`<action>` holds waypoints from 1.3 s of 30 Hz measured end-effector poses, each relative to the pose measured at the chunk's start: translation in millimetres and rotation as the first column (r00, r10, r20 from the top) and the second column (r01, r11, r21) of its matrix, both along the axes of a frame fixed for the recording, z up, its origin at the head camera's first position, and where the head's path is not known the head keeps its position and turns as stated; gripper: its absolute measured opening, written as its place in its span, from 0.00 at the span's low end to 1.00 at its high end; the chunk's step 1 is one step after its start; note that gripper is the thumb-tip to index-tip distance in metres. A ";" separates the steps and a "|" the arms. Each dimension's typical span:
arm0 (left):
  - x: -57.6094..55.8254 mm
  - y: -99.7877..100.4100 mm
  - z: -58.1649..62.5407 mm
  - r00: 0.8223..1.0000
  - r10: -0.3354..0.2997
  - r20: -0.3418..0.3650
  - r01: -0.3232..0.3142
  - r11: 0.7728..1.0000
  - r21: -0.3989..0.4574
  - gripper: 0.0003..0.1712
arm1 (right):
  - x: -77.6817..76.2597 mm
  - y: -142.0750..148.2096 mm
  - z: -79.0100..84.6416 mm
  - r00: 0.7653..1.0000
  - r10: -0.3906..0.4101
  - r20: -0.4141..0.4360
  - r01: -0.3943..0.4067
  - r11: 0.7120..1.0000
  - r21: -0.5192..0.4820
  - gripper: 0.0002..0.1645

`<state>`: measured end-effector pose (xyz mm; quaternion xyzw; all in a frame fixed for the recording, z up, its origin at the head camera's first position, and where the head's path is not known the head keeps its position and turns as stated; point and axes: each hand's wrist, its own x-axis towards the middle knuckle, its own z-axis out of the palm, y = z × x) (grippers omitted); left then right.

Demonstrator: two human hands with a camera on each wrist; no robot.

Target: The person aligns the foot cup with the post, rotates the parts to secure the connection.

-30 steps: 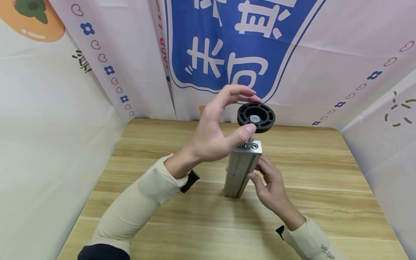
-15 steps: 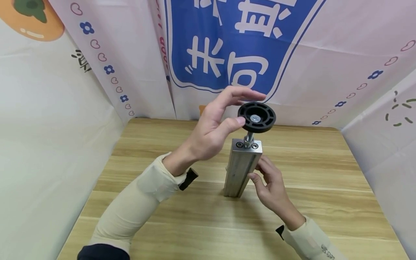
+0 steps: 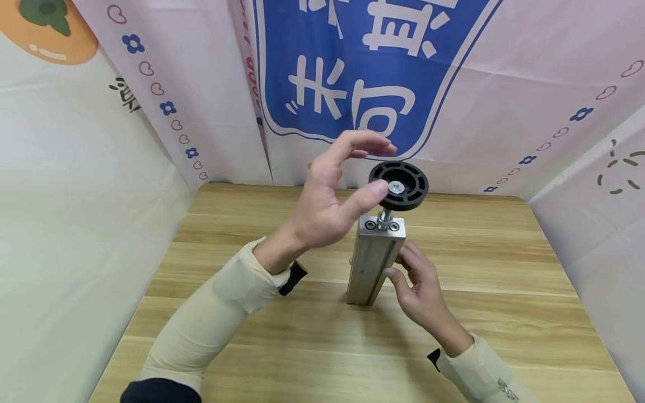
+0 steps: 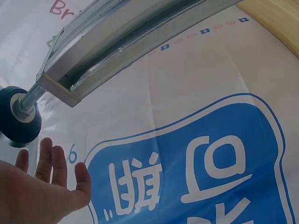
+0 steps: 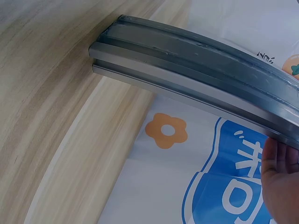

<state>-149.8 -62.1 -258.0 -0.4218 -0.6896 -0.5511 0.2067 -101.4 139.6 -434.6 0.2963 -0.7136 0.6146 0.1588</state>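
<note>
An aluminium profile (image 3: pixel 373 263) stands upright on the table. From its top end plate rises a threaded bolt (image 3: pixel 386 215) carrying a black round levelling foot (image 3: pixel 415 193) with a ribbed face and a screw head in its middle. Beside the foot is my left hand (image 3: pixel 325 210), its thumb overlapping the disc in the head view and its fingers loosely bent beyond the rim. In the left wrist view those fingers (image 4: pixel 45 161) appear apart from the foot. My right hand (image 3: pixel 422 288) grips the profile's right side between thumb and fingers; the fingertips are hidden behind it.
The wooden table (image 3: pixel 478 347) runs back to a printed cloth backdrop (image 3: pixel 478 129) with a blue sign. Cloth walls also close off the left and right sides. Each sleeve has a small black piece at the wrist.
The left thumb drew back from the disc's front edge to its left rim, then came over its face again, while the fingers extended and then bent back. The right hand holds still.
</note>
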 end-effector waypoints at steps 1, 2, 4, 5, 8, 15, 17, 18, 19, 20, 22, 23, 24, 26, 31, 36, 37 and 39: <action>0.2 0.6 0.1 1.000 0.015 0.003 -0.015 1.000 -0.009 0.29 | -0.1 -0.3 -0.2 1.000 0.003 -0.006 -0.003 1.000 -0.004 0.25; 0.6 1.1 0.2 1.000 0.027 0.007 -0.026 0.999 -0.019 0.30 | -0.1 -0.5 -0.3 1.000 0.005 -0.009 -0.005 1.000 -0.007 0.25; 1.2 1.7 0.8 0.999 0.040 0.019 -0.039 0.998 -0.039 0.33 | 0.0 -0.8 -0.3 1.000 0.007 -0.011 -0.007 1.000 -0.008 0.25; 1.5 2.1 1.0 0.999 0.042 0.024 -0.041 0.998 -0.046 0.34 | 0.1 -0.7 -0.4 1.000 0.008 -0.011 -0.008 1.000 -0.006 0.26; 2.2 3.2 1.7 0.998 0.055 0.028 -0.053 0.997 -0.056 0.38 | 0.3 -0.6 -0.5 1.000 0.009 -0.013 -0.009 1.000 -0.003 0.26; 2.7 5.4 1.5 0.996 0.087 0.001 -0.087 0.996 -0.030 0.45 | -0.5 0.1 -1.8 1.000 0.010 -0.023 -0.011 1.000 -0.008 0.25; 2.6 5.7 1.8 0.997 0.081 -0.004 -0.081 0.996 -0.023 0.45 | -0.7 0.3 -1.9 1.000 0.010 -0.025 -0.010 1.000 -0.008 0.25; 2.5 5.7 1.9 0.997 0.075 -0.004 -0.075 0.997 -0.019 0.44 | -0.7 0.4 -1.9 1.000 0.008 -0.024 -0.009 1.000 -0.006 0.24; 2.4 5.6 2.0 0.998 0.068 -0.003 -0.068 0.998 -0.015 0.44 | -0.6 0.4 -1.9 1.000 0.008 -0.024 -0.008 1.000 -0.006 0.24; 2.2 5.5 2.0 0.998 0.061 -0.003 -0.061 0.998 -0.012 0.43 | -0.6 0.5 -1.8 1.000 0.006 -0.022 -0.006 1.000 -0.003 0.24; 1.6 4.8 1.8 0.999 0.040 0.001 -0.040 0.999 -0.007 0.41 | -0.3 0.6 -1.4 1.000 0.002 -0.017 -0.002 1.000 0.001 0.25; 1.2 4.3 1.5 1.000 0.028 0.003 -0.028 1.000 -0.006 0.40 | -0.2 0.6 -1.1 1.000 0.000 -0.013 0.000 1.000 0.003 0.25; 0.7 3.9 0.9 1.000 0.015 0.005 -0.015 1.000 -0.004 0.39 | -0.1 0.7 -1.0 1.000 -0.001 -0.011 0.001 1.000 0.003 0.25; -0.4 3.4 0.1 1.000 -0.019 0.004 0.019 1.000 0.001 0.37 | 0.2 0.7 -0.4 1.000 -0.004 -0.005 0.004 1.000 0.005 0.26; -2.8 3.2 -1.2 0.994 -0.103 -0.017 0.104 0.995 0.008 0.33 | 0.9 0.5 1.2 1.000 -0.010 0.010 0.010 1.000 0.010 0.27; -2.8 2.9 -1.7 0.988 -0.156 -0.006 0.156 0.988 0.001 0.31 | 0.9 0.0 1.4 1.000 -0.011 0.018 0.011 1.000 0.011 0.26; -2.5 3.0 -1.5 0.987 -0.158 -0.003 0.158 0.988 0.000 0.31 | 0.9 0.0 1.2 1.000 -0.011 0.018 0.011 1.000 0.009 0.26; -1.7 3.0 -1.2 0.990 -0.144 -0.002 0.144 0.990 0.001 0.31 | 0.8 0.0 0.7 1.000 -0.010 0.016 0.010 1.000 0.007 0.26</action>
